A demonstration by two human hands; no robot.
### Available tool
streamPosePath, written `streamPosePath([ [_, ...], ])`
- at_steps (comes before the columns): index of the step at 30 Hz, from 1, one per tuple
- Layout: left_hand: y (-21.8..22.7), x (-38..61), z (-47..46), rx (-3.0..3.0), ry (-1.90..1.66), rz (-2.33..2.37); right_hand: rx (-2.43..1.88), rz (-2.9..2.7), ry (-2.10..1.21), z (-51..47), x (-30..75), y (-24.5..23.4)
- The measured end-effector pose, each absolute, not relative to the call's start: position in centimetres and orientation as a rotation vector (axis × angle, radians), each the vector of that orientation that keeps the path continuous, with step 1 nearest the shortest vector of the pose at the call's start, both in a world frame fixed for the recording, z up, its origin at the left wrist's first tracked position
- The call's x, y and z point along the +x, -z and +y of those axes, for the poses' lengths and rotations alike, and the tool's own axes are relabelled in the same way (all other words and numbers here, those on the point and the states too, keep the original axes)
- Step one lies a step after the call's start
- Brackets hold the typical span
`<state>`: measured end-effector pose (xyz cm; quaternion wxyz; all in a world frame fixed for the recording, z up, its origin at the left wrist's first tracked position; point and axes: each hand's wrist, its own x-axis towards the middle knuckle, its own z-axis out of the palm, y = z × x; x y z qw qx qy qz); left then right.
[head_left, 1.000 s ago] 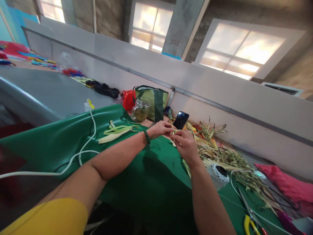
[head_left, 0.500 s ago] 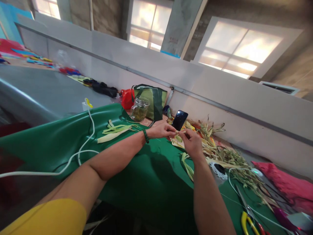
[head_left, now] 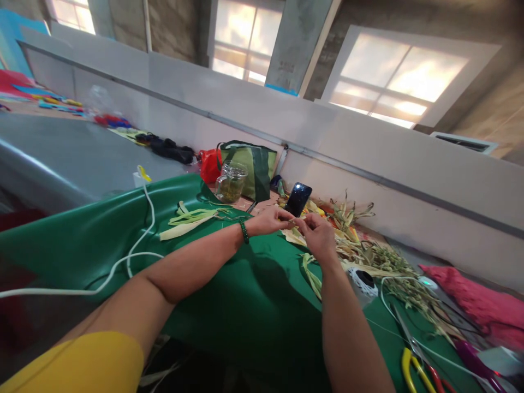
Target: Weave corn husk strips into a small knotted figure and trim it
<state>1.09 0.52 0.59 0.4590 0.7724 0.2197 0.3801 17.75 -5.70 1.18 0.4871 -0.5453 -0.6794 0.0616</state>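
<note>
My left hand [head_left: 271, 220], with a green bead bracelet [head_left: 244, 231] at the wrist, and my right hand [head_left: 317, 236] meet above a green sheet [head_left: 229, 305]. Both pinch a thin pale strip of leaf between their fingertips; the strip is mostly hidden by the fingers. More pale husk strips [head_left: 186, 220] lie to the left on the sheet. A green strip [head_left: 311, 273] hangs below my right hand. A black phone [head_left: 297, 198] stands propped just behind my hands.
A pile of dried husks and stalks [head_left: 380, 259] lies right of my hands, with a spool of white line [head_left: 363, 279], yellow-handled pliers [head_left: 413, 367] and a pink cloth [head_left: 478, 305]. A glass jar [head_left: 230, 183], green bag [head_left: 250, 166] and white cable [head_left: 135, 248] sit left.
Both hands have moved slightly away and up together, still pinching the strip. The green strip below my right hand has come into view. The camera shifted a little.
</note>
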Motion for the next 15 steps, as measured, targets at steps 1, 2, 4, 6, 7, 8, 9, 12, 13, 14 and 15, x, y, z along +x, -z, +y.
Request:
streamPosePath([
  [1, -0.6, 1.0, 0.6, 1.878, -0.934, 0.542, -1.324, -1.666, -0.204, -5.8, 17.8, -1.2],
  [2, -0.5, 0.9, 0.8, 1.862, -0.933, 0.549, -1.318, -1.689, -0.265, -5.9, 18.0, -1.3],
  [4, -0.5, 0.7, 1.0, 1.828, -0.95, 0.581, -1.294, -1.735, -0.321, -6.2, 18.2, -1.6],
  [6, -0.5, 0.6, 1.2, 1.796, -0.958, 0.599, -1.272, -1.767, -0.269, -6.6, 18.5, -2.0],
  [7, -0.5, 0.6, 1.2, 1.783, -0.961, 0.598, -1.269, -1.784, -0.232, -6.9, 18.6, -2.2],
  [8, -0.5, 0.7, 1.3, 1.768, -0.965, 0.589, -1.273, -1.809, -0.208, -7.1, 18.7, -2.4],
  [9, -0.5, 0.7, 1.3, 1.75, -0.972, 0.577, -1.286, -1.839, -0.196, -7.3, 18.8, -2.6],
  [12, -0.4, 0.9, 1.5, 1.684, -0.995, 0.533, -1.333, -1.893, -0.157, -7.7, 18.9, -2.9],
  [13, -0.3, 0.9, 1.5, 1.664, -1.002, 0.52, -1.339, -1.887, -0.13, -7.7, 18.9, -2.9],
  [14, -0.3, 0.9, 1.6, 1.651, -1.007, 0.511, -1.339, -1.869, -0.099, -7.7, 18.8, -2.9],
  [15, -0.3, 1.0, 1.6, 1.644, -1.013, 0.504, -1.333, -1.845, -0.07, -7.7, 18.8, -3.0],
])
